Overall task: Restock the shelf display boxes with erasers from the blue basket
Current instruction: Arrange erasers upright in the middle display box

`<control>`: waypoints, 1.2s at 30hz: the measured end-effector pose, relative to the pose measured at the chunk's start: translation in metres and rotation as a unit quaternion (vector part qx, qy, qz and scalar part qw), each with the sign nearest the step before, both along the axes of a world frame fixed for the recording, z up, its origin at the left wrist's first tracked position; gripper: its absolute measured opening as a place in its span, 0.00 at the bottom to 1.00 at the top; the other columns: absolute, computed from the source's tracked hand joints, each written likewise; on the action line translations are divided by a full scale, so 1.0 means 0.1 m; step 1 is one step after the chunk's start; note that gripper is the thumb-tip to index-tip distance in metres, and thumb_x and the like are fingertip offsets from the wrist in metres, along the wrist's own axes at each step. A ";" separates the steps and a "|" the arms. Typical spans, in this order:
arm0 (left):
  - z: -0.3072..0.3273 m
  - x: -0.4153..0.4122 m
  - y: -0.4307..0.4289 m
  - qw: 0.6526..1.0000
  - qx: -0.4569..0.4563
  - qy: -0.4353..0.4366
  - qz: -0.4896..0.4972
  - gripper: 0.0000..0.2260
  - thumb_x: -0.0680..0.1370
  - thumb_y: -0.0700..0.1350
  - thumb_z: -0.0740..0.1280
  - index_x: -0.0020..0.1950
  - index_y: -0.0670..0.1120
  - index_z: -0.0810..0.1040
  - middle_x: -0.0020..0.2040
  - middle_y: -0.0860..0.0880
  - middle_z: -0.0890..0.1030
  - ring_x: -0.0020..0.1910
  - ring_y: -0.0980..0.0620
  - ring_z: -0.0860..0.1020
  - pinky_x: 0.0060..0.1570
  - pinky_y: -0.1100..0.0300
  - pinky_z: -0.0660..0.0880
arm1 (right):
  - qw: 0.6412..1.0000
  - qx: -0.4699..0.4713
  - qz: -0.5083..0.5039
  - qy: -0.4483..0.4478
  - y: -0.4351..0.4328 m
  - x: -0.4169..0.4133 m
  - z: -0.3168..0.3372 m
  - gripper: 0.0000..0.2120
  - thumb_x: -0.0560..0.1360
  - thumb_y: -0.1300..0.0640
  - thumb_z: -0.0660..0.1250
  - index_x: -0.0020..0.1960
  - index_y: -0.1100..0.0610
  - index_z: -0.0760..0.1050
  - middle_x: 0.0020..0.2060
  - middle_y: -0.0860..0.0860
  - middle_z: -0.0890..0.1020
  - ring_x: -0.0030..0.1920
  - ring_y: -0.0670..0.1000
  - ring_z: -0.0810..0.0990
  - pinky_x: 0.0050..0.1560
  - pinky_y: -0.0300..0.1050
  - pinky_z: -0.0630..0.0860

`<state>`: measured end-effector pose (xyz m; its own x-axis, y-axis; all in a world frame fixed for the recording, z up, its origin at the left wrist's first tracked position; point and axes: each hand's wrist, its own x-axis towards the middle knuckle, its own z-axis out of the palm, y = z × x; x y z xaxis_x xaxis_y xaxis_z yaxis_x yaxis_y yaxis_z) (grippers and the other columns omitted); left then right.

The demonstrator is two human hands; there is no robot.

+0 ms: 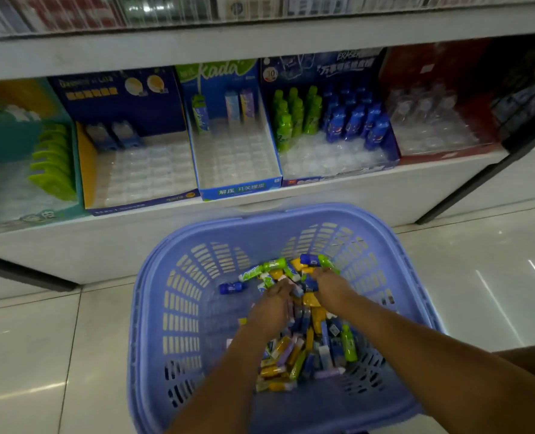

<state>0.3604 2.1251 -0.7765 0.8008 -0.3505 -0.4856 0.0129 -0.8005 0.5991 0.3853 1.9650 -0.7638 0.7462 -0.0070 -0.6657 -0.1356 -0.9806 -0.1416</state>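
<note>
A blue plastic basket (178, 308) stands on the floor in front of the shelf. Inside lies a pile of erasers (303, 349) in yellow, green, blue and purple wrappers. Both my hands reach down into the pile. My left hand (272, 305) lies among the erasers at the pile's far end, its fingertips buried. My right hand (330, 285) is beside it with its fingers down in the erasers next to a green bottle-shaped eraser (327, 264). Whether either hand holds anything is hidden. On the shelf stand the display boxes: a navy one (141, 202), a blue-green one (238, 189) and one with bottle erasers (338, 133).
A teal box with green items (52, 164) stands at the shelf's left, a red box with clear trays (435, 120) at its right. An upper shelf (260, 39) overhangs the boxes. Glossy floor tiles (41, 339) surround the basket. A dark frame bar (466, 186) slants at right.
</note>
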 end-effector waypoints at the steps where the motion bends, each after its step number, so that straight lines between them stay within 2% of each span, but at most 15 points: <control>1: -0.04 0.01 0.00 0.999 0.009 -0.029 -0.016 0.22 0.79 0.38 0.59 0.73 0.47 0.65 0.74 0.48 0.64 0.71 0.48 0.64 0.69 0.55 0.65 | 1.000 -0.006 0.002 0.001 0.00 0.00 -0.04 0.23 0.79 0.63 0.60 0.72 0.60 0.60 0.64 0.61 0.72 0.60 0.59 0.75 0.54 0.50 0.74; 3: -0.14 0.05 -0.05 0.998 0.014 -0.045 -0.029 0.23 0.78 0.38 0.60 0.73 0.50 0.66 0.74 0.49 0.61 0.71 0.46 0.60 0.68 0.56 0.63 | 0.999 -0.030 0.027 0.025 -0.01 0.00 -0.08 0.21 0.80 0.59 0.60 0.71 0.59 0.63 0.64 0.59 0.73 0.60 0.58 0.76 0.56 0.50 0.75; 7: -0.15 0.17 -0.17 0.996 0.007 -0.037 0.081 0.09 0.79 0.48 0.63 0.57 0.49 0.75 0.60 0.48 0.69 0.62 0.45 0.70 0.57 0.55 0.69 | 0.995 -0.050 0.076 0.027 -0.01 -0.05 -0.12 0.16 0.79 0.51 0.61 0.60 0.60 0.76 0.56 0.59 0.79 0.56 0.56 0.78 0.54 0.48 0.76; 11: -0.27 0.25 -0.20 0.994 0.075 -0.071 0.026 0.13 0.77 0.42 0.64 0.61 0.49 0.77 0.64 0.47 0.68 0.65 0.45 0.64 0.66 0.54 0.65 | 0.998 0.014 0.045 0.052 0.04 -0.04 0.00 0.16 0.79 0.53 0.62 0.63 0.61 0.73 0.57 0.60 0.78 0.58 0.59 0.77 0.56 0.49 0.74; 15: -0.27 0.28 -0.12 0.989 0.078 -0.109 0.064 0.12 0.76 0.40 0.64 0.58 0.47 0.78 0.61 0.46 0.76 0.62 0.44 0.69 0.60 0.55 0.68 | 0.991 0.113 -0.053 0.037 -0.04 0.00 0.23 0.08 0.79 0.52 0.63 0.54 0.55 0.71 0.48 0.57 0.77 0.55 0.59 0.78 0.51 0.47 0.73; 17: -0.19 0.27 -0.08 0.994 0.012 -0.060 0.089 0.07 0.76 0.40 0.66 0.54 0.43 0.78 0.53 0.43 0.80 0.55 0.44 0.76 0.52 0.54 0.71 | 0.943 0.250 -0.202 0.081 -0.12 0.05 0.42 0.11 0.77 0.50 0.66 0.50 0.58 0.74 0.43 0.55 0.80 0.46 0.55 0.81 0.54 0.51 0.78; 18: -0.15 0.28 -0.06 0.995 -0.031 -0.024 0.094 0.06 0.76 0.41 0.67 0.52 0.41 0.78 0.50 0.41 0.81 0.51 0.43 0.78 0.48 0.54 0.72 | 0.888 0.341 -0.283 0.123 -0.16 0.06 0.54 0.13 0.76 0.50 0.68 0.51 0.60 0.76 0.41 0.55 0.81 0.41 0.53 0.82 0.52 0.51 0.80; 19: -0.09 0.31 -0.02 0.994 -0.062 0.010 0.092 0.05 0.76 0.42 0.68 0.49 0.41 0.77 0.47 0.40 0.80 0.48 0.43 0.78 0.45 0.56 0.72 | 0.832 0.416 -0.333 0.155 -0.19 0.06 0.66 0.16 0.73 0.50 0.69 0.55 0.59 0.77 0.41 0.55 0.82 0.38 0.51 0.81 0.45 0.48 0.82; 21: 0.11 0.41 0.04 0.990 -0.088 0.077 0.081 0.06 0.75 0.44 0.69 0.40 0.44 0.75 0.38 0.42 0.76 0.39 0.45 0.74 0.39 0.58 0.68 | 0.771 0.501 -0.355 0.169 -0.24 0.06 0.86 0.21 0.70 0.47 0.70 0.60 0.56 0.78 0.42 0.54 0.82 0.36 0.50 0.78 0.30 0.38 0.74; 23: 0.39 0.53 0.10 0.985 -0.105 0.125 0.056 0.10 0.75 0.48 0.70 0.37 0.45 0.74 0.35 0.46 0.74 0.37 0.49 0.73 0.38 0.58 0.68 | 0.745 0.551 -0.343 0.154 -0.21 0.09 1.04 0.21 0.72 0.47 0.67 0.63 0.53 0.76 0.40 0.54 0.79 0.35 0.49 0.72 0.24 0.36 0.64; 25: 0.75 0.60 0.19 0.976 -0.146 0.153 0.054 0.09 0.75 0.49 0.71 0.41 0.45 0.77 0.36 0.48 0.77 0.36 0.51 0.75 0.38 0.60 0.72 | 0.729 0.590 -0.318 0.138 -0.13 0.12 1.23 0.21 0.75 0.44 0.61 0.63 0.53 0.75 0.35 0.52 0.75 0.30 0.47 0.69 0.22 0.35 0.60; 28: 1.35 0.60 0.47 0.940 -0.271 0.181 0.099 0.06 0.76 0.46 0.69 0.44 0.45 0.77 0.33 0.53 0.79 0.32 0.58 0.77 0.34 0.67 0.75 | 0.715 0.629 -0.282 0.115 0.06 0.17 1.54 0.21 0.76 0.42 0.56 0.61 0.52 0.77 0.33 0.52 0.75 0.29 0.47 0.68 0.23 0.36 0.62; 30: 1.70 0.55 0.72 0.907 -0.360 0.178 0.127 0.03 0.77 0.43 0.67 0.45 0.44 0.76 0.35 0.51 0.80 0.33 0.57 0.78 0.37 0.67 0.76 | 0.693 0.658 -0.266 0.123 0.22 0.18 1.77 0.19 0.77 0.46 0.57 0.62 0.51 0.78 0.35 0.52 0.76 0.31 0.47 0.69 0.25 0.36 0.64; 32: 2.01 0.48 0.98 0.871 -0.437 0.153 0.165 0.02 0.77 0.40 0.66 0.44 0.44 0.76 0.35 0.51 0.81 0.34 0.56 0.80 0.39 0.65 0.78 | 0.694 0.672 -0.233 0.111 0.42 0.22 1.98 0.17 0.76 0.50 0.59 0.62 0.51 0.78 0.37 0.51 0.77 0.32 0.46 0.70 0.27 0.36 0.66; 36: 2.38 0.42 1.36 0.797 -0.523 0.028 0.300 0.03 0.72 0.42 0.68 0.44 0.46 0.77 0.34 0.51 0.79 0.30 0.57 0.75 0.31 0.68 0.74 | 0.798 0.576 -0.162 -0.073 0.95 0.41 2.29 0.13 0.74 0.60 0.68 0.59 0.56 0.77 0.29 0.43 0.78 0.28 0.42 0.70 0.28 0.34 0.67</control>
<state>0.4024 2.2610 -0.5384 0.9641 -0.1499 -0.2190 0.2552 0.2972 0.9201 0.4261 2.0600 -0.5347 0.8998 0.3384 -0.2754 -0.2544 -0.1059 -0.9613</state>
